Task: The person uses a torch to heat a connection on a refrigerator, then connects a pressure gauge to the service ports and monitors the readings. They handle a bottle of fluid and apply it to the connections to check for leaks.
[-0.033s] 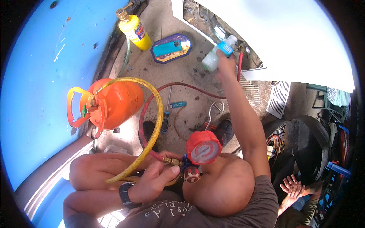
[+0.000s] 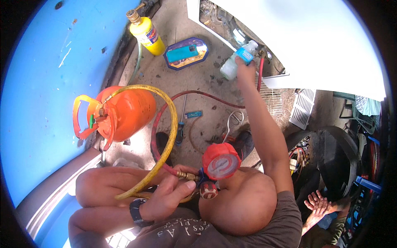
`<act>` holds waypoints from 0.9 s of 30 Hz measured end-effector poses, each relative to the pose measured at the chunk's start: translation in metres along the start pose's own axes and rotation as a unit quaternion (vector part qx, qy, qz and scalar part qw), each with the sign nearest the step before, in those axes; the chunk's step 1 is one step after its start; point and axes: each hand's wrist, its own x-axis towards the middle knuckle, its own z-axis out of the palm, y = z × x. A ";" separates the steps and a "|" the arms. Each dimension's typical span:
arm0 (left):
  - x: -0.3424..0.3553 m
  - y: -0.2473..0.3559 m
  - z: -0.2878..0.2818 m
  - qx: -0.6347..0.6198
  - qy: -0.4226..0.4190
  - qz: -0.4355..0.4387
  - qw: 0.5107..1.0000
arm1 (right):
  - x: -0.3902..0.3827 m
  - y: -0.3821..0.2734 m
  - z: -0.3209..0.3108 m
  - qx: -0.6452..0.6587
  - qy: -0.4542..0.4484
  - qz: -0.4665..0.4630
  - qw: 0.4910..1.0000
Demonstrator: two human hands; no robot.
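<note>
My left hand point(image 2: 168, 196) is closed around the brass fittings of a manifold gauge point(image 2: 222, 162) with a red rim, resting by my knee. A red hose and a yellow hose point(image 2: 170, 136) run from it; the yellow one loops to the valve of an orange gas cylinder point(image 2: 128, 111) lying on its side. My right hand point(image 2: 246, 68) reaches forward and grips a clear plastic bottle point(image 2: 230, 67) with a blue label and cloudy whitish contents. It is tilted beside the open underside of a white panelled appliance point(image 2: 306, 41), where the red hose point(image 2: 261, 70) meets a fitting.
A yellow gas canister point(image 2: 147, 35) stands far left, near a tray point(image 2: 199, 57) carrying a teal phone point(image 2: 182, 53). A screwdriver point(image 2: 180, 130) and a small blue packet point(image 2: 193, 114) lie on the floor. At right are a white vent grille point(image 2: 303, 108) and another person's clasped hands point(image 2: 318, 206).
The bottle in my right hand has shifted very slightly toward me. My left hand and the gauge have stayed in place.
</note>
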 end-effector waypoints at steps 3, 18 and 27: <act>0.000 -0.001 0.002 -0.008 0.001 0.010 1.000 | 0.003 0.021 -0.017 -0.046 -0.017 -0.026 0.998; 0.001 0.003 0.002 0.015 -0.005 -0.010 1.000 | 0.008 0.035 -0.050 -0.220 0.051 -0.064 0.972; 0.001 -0.001 0.002 0.004 -0.001 -0.012 1.000 | 0.012 0.036 -0.046 -0.198 0.085 -0.046 0.976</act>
